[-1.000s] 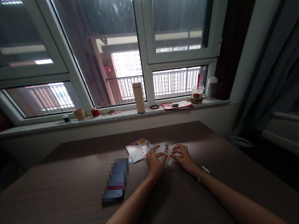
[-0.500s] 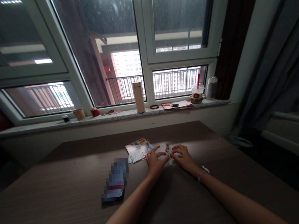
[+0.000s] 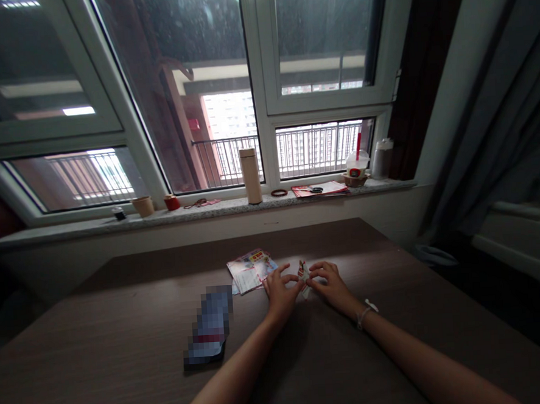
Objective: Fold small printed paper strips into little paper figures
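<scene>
Paper [image 3: 303, 270] sits pinched between left hand [image 3: 281, 294] and right hand [image 3: 333, 283].

One camera sits on the person's head and looks ahead and a bit down. The worktop [image 3: 144, 313] and the small paper [image 3: 303, 269] are near it, and the big window [image 3: 216, 77] is farther off, straight ahead.
</scene>
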`<state>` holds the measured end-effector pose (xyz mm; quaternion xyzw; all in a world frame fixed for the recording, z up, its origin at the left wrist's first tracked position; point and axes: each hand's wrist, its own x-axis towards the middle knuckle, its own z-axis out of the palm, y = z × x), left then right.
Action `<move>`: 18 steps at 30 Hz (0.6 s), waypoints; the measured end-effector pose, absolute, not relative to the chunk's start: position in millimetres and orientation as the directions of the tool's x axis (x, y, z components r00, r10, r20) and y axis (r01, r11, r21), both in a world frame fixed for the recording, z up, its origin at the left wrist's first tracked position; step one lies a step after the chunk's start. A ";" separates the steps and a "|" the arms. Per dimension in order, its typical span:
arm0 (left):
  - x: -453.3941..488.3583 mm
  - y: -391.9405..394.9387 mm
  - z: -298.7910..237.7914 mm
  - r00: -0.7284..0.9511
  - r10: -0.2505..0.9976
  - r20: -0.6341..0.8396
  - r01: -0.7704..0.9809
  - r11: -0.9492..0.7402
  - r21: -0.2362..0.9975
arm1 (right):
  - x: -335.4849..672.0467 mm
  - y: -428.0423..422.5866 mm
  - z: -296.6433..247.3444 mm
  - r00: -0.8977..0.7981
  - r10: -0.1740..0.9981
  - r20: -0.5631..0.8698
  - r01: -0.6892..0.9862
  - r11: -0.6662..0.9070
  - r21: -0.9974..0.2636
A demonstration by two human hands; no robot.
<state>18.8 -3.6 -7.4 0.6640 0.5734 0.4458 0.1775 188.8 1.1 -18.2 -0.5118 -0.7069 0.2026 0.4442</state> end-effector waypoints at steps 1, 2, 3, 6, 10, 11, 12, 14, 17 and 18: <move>19.3 -4.3 -7.3 -0.058 0.920 0.387 0.608 -0.275 0.745 | 188.3 0.4 -17.4 -0.088 0.905 0.416 0.549 0.393 -0.738; 20.0 -5.0 -7.2 -0.058 0.922 0.383 0.614 -0.269 0.742 | 187.8 -0.5 -16.7 -0.097 0.905 0.413 0.553 0.394 -0.734; 20.8 -5.6 -7.2 -0.058 0.924 0.379 0.619 -0.265 0.739 | 187.2 -1.3 -16.1 -0.108 0.905 0.412 0.557 0.399 -0.729; 23.2 -7.2 -7.8 -0.064 0.926 0.371 0.625 -0.253 0.738 | 185.4 -3.1 -15.7 -0.138 0.898 0.418 0.572 0.417 -0.706; 24.6 -6.7 -9.3 -0.082 0.927 0.366 0.612 -0.243 0.753 | 184.4 -1.8 -18.2 -0.123 0.893 0.434 0.594 0.417 -0.689; 24.4 -6.0 -9.8 -0.081 0.925 0.371 0.611 -0.248 0.752 | 184.6 -0.9 -19.0 -0.114 0.892 0.438 0.592 0.415 -0.691; 23.9 -5.2 -10.3 -0.080 0.922 0.379 0.611 -0.255 0.750 | 185.0 0.2 -19.8 -0.102 0.891 0.442 0.587 0.412 -0.696; 22.5 -3.5 -11.5 -0.074 0.918 0.390 0.614 -0.266 0.743 | 186.0 2.3 -21.4 -0.068 0.890 0.450 0.576 0.404 -0.711; 20.6 -1.7 -12.8 -0.072 0.921 0.383 0.627 -0.257 0.736 | 187.4 4.3 -23.3 -0.018 0.889 0.458 0.559 0.388 -0.733; 20.2 -1.5 -13.0 -0.072 0.922 0.380 0.631 -0.253 0.733 | 187.7 4.5 -23.7 -0.009 0.888 0.460 0.552 0.388 -0.738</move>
